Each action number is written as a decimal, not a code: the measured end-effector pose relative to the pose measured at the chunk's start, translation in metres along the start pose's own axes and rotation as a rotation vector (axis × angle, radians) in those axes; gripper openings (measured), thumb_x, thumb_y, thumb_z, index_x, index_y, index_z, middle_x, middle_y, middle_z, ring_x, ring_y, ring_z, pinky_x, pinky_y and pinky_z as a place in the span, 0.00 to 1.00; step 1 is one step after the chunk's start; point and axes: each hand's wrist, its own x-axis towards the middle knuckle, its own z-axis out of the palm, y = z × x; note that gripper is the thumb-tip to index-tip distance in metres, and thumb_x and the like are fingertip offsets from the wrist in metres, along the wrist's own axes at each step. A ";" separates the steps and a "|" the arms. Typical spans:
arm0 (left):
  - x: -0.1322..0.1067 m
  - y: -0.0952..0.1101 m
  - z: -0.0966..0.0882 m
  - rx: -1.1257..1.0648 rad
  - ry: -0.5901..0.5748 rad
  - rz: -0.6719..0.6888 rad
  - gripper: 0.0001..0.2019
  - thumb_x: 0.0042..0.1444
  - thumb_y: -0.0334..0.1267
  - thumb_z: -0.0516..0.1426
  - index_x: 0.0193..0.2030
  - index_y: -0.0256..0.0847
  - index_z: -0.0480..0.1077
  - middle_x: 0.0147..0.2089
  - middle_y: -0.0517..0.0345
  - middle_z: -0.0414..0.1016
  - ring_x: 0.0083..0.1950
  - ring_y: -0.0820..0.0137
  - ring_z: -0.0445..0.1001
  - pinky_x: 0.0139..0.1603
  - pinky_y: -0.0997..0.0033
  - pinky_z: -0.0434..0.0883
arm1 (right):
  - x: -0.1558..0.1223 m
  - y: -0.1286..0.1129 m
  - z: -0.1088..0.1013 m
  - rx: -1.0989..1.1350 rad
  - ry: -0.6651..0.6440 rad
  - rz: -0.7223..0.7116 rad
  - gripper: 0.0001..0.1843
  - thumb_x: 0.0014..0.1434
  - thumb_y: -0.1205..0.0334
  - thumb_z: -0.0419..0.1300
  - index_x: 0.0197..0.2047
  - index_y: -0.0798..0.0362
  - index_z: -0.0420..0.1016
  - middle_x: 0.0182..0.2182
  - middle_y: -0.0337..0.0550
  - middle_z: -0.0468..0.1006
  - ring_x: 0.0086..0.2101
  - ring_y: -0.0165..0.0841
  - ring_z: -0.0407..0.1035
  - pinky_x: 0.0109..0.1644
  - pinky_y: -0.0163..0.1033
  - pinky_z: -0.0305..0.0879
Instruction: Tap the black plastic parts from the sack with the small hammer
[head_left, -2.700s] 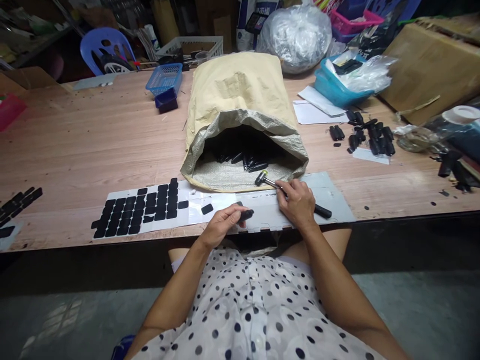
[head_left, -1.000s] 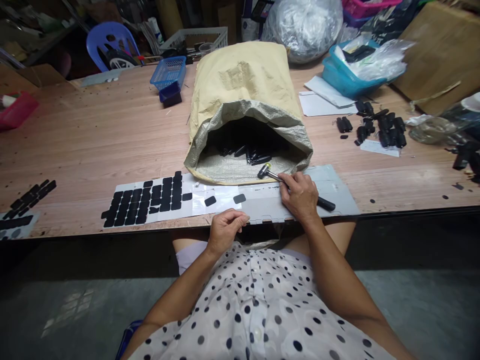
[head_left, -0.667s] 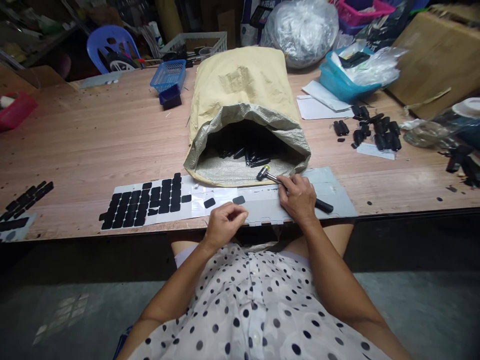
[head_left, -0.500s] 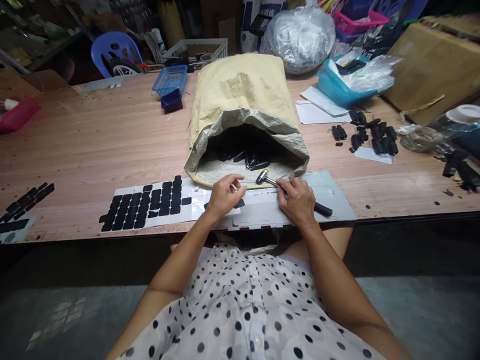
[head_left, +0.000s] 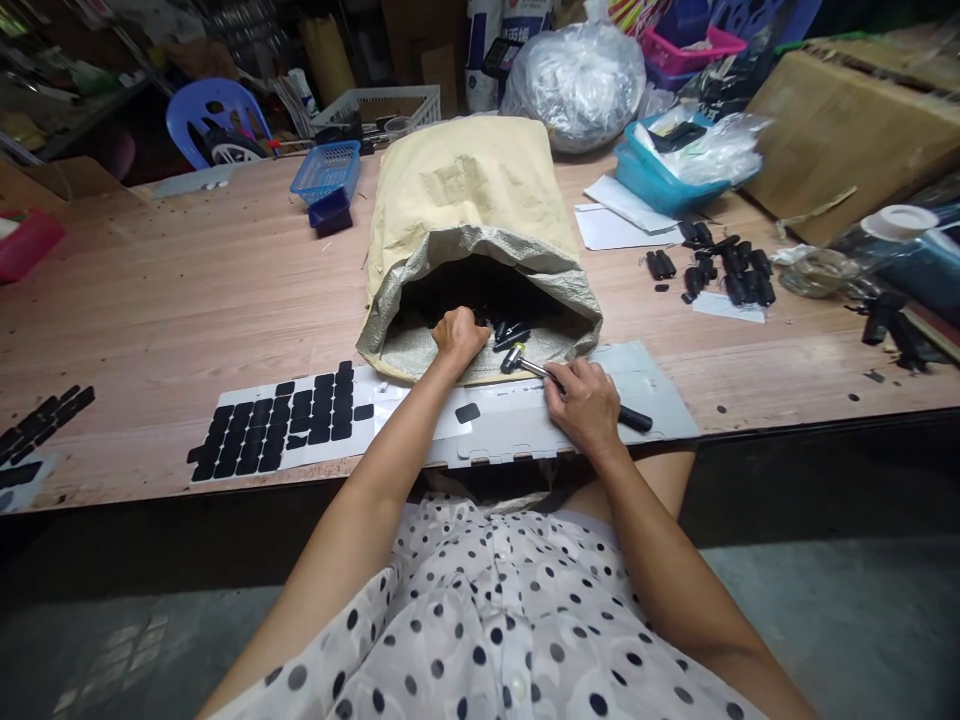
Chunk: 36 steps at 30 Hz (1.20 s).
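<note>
My left hand (head_left: 459, 335) reaches into the mouth of a tan woven sack (head_left: 469, 195) that lies open on the wooden table. Its fingers are among the black stick-like parts (head_left: 510, 330) inside and are mostly hidden. My right hand (head_left: 586, 405) rests on a grey sheet (head_left: 652, 385) at the table's front edge, fingers wrapped round the handle of a small hammer (head_left: 517, 360). One loose black pad (head_left: 467, 412) lies on the sheet between my arms.
A white backing sheet with several rows of black pads (head_left: 281, 425) lies to the left. More black parts (head_left: 724, 270) sit at the right. Blue baskets (head_left: 326, 170), a teal tray (head_left: 660, 180), a plastic bag (head_left: 577, 85) and a cardboard box (head_left: 847, 130) line the back.
My left hand has gone from the table's front edge forward into the sack's mouth. My right hand has stayed on the hammer.
</note>
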 end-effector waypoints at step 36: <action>-0.089 -0.075 0.043 -0.343 -0.065 0.500 0.07 0.54 0.38 0.68 0.41 0.48 0.82 0.36 0.57 0.74 0.48 0.60 0.67 0.53 0.57 0.69 | -0.042 -0.025 -0.049 0.494 -0.101 0.000 0.22 0.73 0.53 0.47 0.62 0.42 0.75 0.38 0.44 0.80 0.38 0.35 0.75 0.42 0.39 0.73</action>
